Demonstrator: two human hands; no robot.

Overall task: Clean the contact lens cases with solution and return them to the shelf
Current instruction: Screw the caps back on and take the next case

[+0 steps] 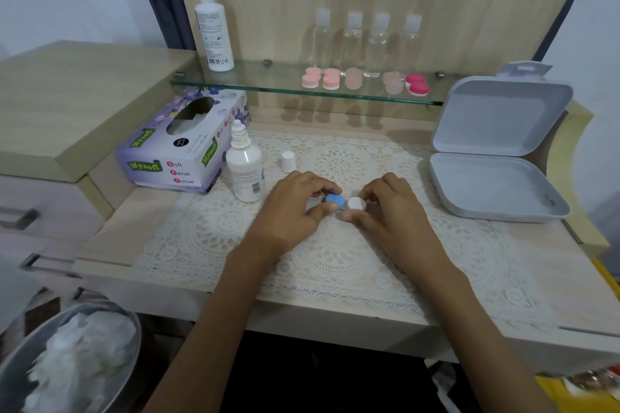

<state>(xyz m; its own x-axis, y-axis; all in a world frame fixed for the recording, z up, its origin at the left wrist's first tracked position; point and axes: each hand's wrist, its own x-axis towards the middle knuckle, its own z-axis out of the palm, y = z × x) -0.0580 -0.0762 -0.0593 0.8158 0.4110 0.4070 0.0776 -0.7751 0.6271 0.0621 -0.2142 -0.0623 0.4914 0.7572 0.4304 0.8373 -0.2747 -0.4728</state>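
A contact lens case lies on the lace mat point(335, 261), with a blue cap point(334, 200) and a white cap point(355, 203). My left hand point(292, 208) pinches the blue cap between thumb and fingers. My right hand point(389, 208) pinches the white cap the same way. An uncapped small solution bottle point(245, 168) stands left of my hands, its white cap point(288, 161) loose on the mat. Several pink and red lens cases point(332, 78) sit in a row on the glass shelf point(268, 82).
A tall solution bottle point(212, 23) and several clear bottles point(375, 43) stand on the shelf. A tissue box point(181, 144) lies at the left. An open white hinged box point(496, 161) sits at the right. A metal bowl of used tissues point(70, 359) is low left.
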